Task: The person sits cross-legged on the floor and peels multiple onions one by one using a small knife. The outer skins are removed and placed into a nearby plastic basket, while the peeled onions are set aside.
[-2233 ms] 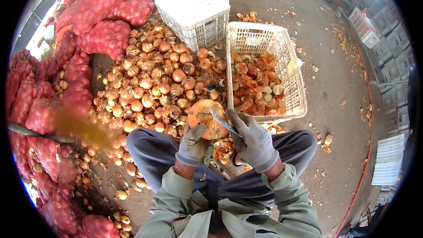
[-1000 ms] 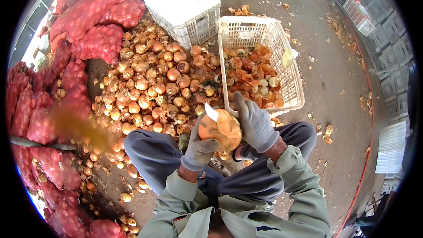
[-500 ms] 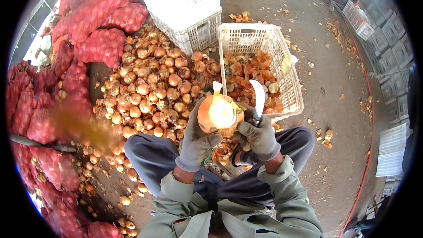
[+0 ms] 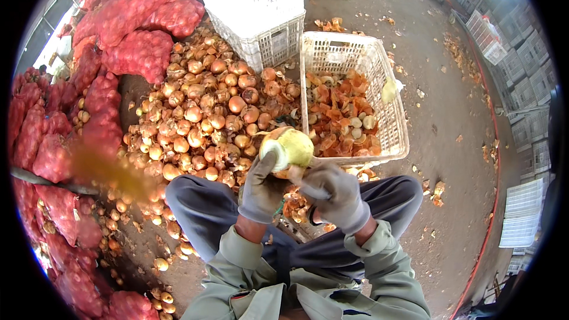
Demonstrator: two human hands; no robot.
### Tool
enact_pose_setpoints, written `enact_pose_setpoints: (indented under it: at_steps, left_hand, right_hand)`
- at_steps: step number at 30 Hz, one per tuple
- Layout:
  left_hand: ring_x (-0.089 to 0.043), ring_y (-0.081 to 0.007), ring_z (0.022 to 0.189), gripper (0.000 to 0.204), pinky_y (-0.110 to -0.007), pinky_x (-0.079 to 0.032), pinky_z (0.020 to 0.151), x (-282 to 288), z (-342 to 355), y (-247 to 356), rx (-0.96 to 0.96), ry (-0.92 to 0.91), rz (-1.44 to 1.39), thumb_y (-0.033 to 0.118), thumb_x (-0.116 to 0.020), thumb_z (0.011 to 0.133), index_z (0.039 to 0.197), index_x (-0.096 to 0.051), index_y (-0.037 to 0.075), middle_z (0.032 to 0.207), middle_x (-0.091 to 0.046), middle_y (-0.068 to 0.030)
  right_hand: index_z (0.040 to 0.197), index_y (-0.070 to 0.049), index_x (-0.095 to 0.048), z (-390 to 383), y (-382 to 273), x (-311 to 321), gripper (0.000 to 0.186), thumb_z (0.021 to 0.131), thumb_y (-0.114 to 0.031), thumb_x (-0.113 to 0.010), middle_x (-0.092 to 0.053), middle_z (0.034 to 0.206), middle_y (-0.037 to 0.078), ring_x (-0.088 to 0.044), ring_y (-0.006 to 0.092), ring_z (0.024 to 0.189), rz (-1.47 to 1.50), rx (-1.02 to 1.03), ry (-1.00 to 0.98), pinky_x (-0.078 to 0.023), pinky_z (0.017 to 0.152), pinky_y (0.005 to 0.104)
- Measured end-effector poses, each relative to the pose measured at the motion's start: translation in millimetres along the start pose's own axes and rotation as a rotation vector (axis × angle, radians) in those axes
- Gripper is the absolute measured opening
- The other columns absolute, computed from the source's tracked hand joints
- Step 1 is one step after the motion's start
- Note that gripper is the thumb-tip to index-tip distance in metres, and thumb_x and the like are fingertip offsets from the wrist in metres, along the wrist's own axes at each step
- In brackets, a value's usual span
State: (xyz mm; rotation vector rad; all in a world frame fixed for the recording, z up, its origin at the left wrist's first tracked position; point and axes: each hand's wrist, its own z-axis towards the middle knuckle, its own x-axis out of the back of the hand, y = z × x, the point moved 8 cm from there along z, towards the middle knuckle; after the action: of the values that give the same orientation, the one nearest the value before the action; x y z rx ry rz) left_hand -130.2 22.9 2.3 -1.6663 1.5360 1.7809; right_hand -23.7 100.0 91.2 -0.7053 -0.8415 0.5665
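My left hand (image 4: 265,186), in a grey work glove, is closed around a large onion (image 4: 294,146) held above my lap. Pale yellow-green flesh shows over most of the onion, with a white patch facing me. Close by on the right is my gloved right hand (image 4: 336,197), its fingers curled in at the onion's lower right side. Something small and orange-brown shows between those fingers and the onion, too blurred to name. The knife seen in the right hand half a second ago is hidden now, blade and handle.
A white plastic crate (image 4: 398,123) with onion skins and several peeled onions stands ahead to the right. Loose unpeeled onions (image 4: 204,109) are heaped ahead to the left. Beyond are stacked white crates (image 4: 274,47). Red mesh sacks (image 4: 137,56) line the left side.
The onion has turned in my left hand, showing bare flesh instead of orange skin. My right hand has rotated and moved slightly lower left; the curved knife blade has gone from sight.
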Motion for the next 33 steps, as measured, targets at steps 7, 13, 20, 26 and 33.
enact_pose_setpoints:
  at_steps: [7,13,20,26,33]
  left_hand:
    - [-0.063,-0.0297,0.108,0.052,-0.041,-0.061,0.077,21,11,19,-0.051,0.03,-0.082,0.037,-0.058,0.094,0.135,-0.048,0.005,0.122,-0.061,-0.0147]
    - [-0.062,-0.026,0.11,0.048,-0.039,-0.059,0.082,4,3,36,-0.077,-0.029,0.004,0.024,-0.062,0.092,0.134,-0.046,0.006,0.126,-0.059,-0.0112]
    - [-0.062,-0.0256,0.109,0.048,-0.04,-0.053,0.095,1,-6,43,-0.201,0.07,0.083,0.009,-0.066,0.085,0.129,-0.048,0.001,0.12,-0.06,-0.0134]
    - [-0.063,-0.0251,0.107,0.046,-0.038,-0.054,0.093,0,-7,40,-0.215,0.056,0.141,0.02,-0.064,0.088,0.126,-0.051,-0.001,0.116,-0.062,-0.013]
    - [-0.065,-0.0292,0.105,0.05,-0.045,-0.06,0.064,13,-2,50,-0.075,-0.016,-0.163,0.042,-0.059,0.09,0.126,-0.057,0.008,0.121,-0.064,-0.0102]
  right_hand:
    - [0.1,-0.011,-0.064,-18,16,-8,0.036,0.067,0.0,-0.071,-0.062,0.1,0.01,-0.066,0.0292,0.081,-0.139,-0.057,-0.235,-0.053,0.067,0.0365]
    - [0.115,-0.008,-0.059,9,20,29,0.041,0.076,-0.002,-0.069,-0.059,0.105,0.014,-0.065,0.0342,0.082,-0.381,-0.101,-0.03,-0.053,0.068,0.0391]
    - [0.111,-0.007,-0.06,-1,30,-5,0.035,0.078,-0.007,-0.069,-0.059,0.097,0.017,-0.063,0.0371,0.079,-0.258,-0.273,-0.189,-0.051,0.067,0.0432]
    - [0.107,-0.001,-0.063,-1,32,-7,0.031,0.076,-0.001,-0.068,-0.062,0.092,0.018,-0.064,0.0368,0.083,-0.264,-0.247,-0.236,-0.05,0.069,0.0396]
    - [0.109,-0.006,-0.062,-43,97,12,0.03,0.086,-0.024,-0.067,-0.062,0.096,0.017,-0.063,0.0373,0.084,-0.412,-0.47,-0.253,-0.05,0.071,0.0443]
